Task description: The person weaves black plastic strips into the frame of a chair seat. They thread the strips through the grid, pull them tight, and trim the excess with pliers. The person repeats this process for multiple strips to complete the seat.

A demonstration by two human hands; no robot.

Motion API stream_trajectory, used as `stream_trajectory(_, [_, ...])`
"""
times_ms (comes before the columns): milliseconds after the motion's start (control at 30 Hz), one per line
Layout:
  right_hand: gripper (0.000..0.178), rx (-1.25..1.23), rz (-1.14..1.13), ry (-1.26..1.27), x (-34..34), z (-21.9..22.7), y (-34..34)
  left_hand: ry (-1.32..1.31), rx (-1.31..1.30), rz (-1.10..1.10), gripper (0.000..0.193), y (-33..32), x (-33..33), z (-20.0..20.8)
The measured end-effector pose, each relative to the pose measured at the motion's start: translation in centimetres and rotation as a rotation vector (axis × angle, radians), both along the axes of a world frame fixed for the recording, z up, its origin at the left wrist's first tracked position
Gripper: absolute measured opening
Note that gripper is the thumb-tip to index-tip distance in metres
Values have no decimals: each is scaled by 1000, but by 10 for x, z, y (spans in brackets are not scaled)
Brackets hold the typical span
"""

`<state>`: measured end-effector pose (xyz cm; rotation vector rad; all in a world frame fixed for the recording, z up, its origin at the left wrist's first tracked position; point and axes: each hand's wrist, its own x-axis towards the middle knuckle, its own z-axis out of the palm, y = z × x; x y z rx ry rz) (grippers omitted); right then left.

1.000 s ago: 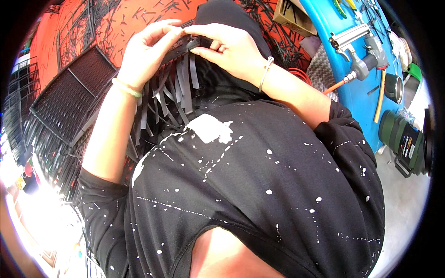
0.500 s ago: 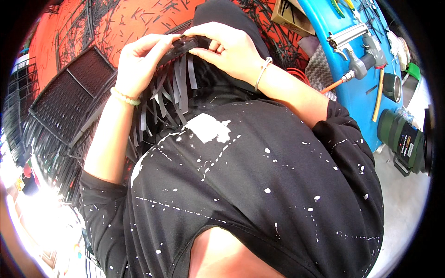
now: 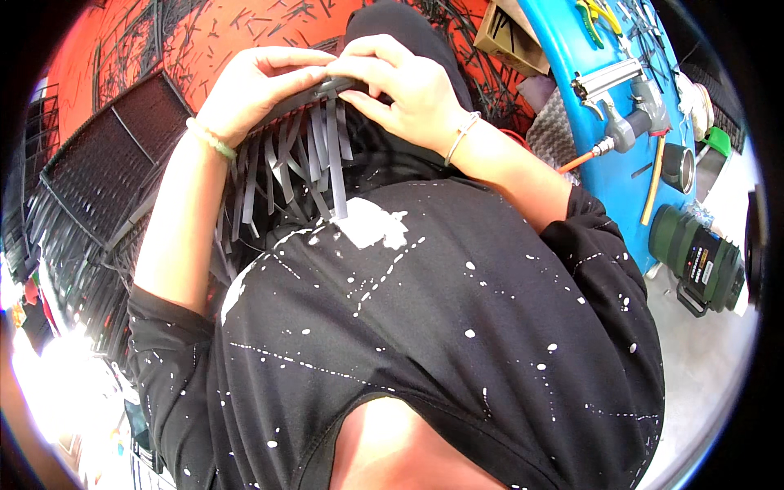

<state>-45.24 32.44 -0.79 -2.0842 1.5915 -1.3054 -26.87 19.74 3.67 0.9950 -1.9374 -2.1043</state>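
Note:
Both hands meet at the dark edge (image 3: 306,100) of a piece woven from black flat strips, held over my lap. My left hand (image 3: 260,91) pinches this edge, thumb and fingers pressed together. Close by, my right hand (image 3: 407,88) has its fingers curled on the same edge; the fingertips partly cover what they pinch. Loose grey-black strips (image 3: 286,167) hang down from the edge below the hands. On the left, the woven panel (image 3: 114,163) with a thin frame stretches away beside my left forearm.
A blue table (image 3: 572,73) at right carries an air stapler (image 3: 629,110) with an orange hose (image 3: 578,161), and yellow-green pliers (image 3: 600,20). A dark green flask (image 3: 698,261) stands nearer. An open cardboard box (image 3: 510,41) lies behind. Strip scraps litter the red surface (image 3: 269,18).
My left hand has shifted a little up and right along the edge, closer to my right hand. One hanging strip now reaches lower, and the view has shifted slightly.

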Motion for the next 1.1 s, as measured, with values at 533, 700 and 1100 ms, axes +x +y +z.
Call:
stream_trajectory(533, [8,-303,183,233,-1,10,-20,152,-204,122,22,15,0,-22])
stream_trajectory(700, [10,-30,96,-40,-2,28,11,128,-452,210,22,25,0,-28])
stream_trajectory(1100, [9,36,-18,-456,-15,34,10,59,-521,134,18,26,0,-26])
